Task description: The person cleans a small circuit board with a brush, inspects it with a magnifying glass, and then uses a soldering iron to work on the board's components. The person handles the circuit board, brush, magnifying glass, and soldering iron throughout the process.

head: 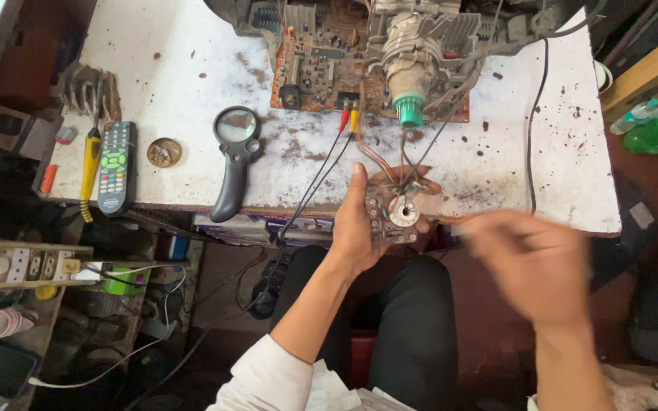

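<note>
I'm looking at an electronics repair workshop: a stained white bench (192,68), an opened television chassis with circuit board (329,65) at twelve o'clock, a magnifier (234,156) and remote control (116,166) at ten, probably a soldering iron (90,164) alongside.

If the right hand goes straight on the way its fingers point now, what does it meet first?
The blurred right hand points up-left toward the small circuit board held in the left hand. It would probably meet that board first, though depth is unclear.
</note>
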